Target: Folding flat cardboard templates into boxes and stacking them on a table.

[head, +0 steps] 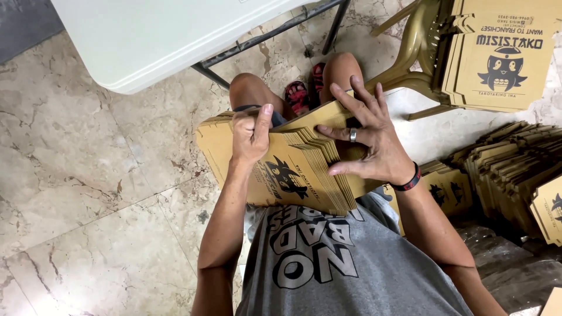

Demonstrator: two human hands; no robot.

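Sitting with a stack of flat cardboard boxes on the lap, the left hand gripped its edge while the open right hand fanned it, many piles waiting nearby.

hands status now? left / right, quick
Left hand: closed, gripping the top edge of the stack of flat cardboard boxes on the lap.
Right hand: open, fingers spread, pressing flat on the stack.

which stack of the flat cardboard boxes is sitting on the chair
The stack at top right, resting on the tan plastic chair. The others lie on the person's lap or on the floor at right.
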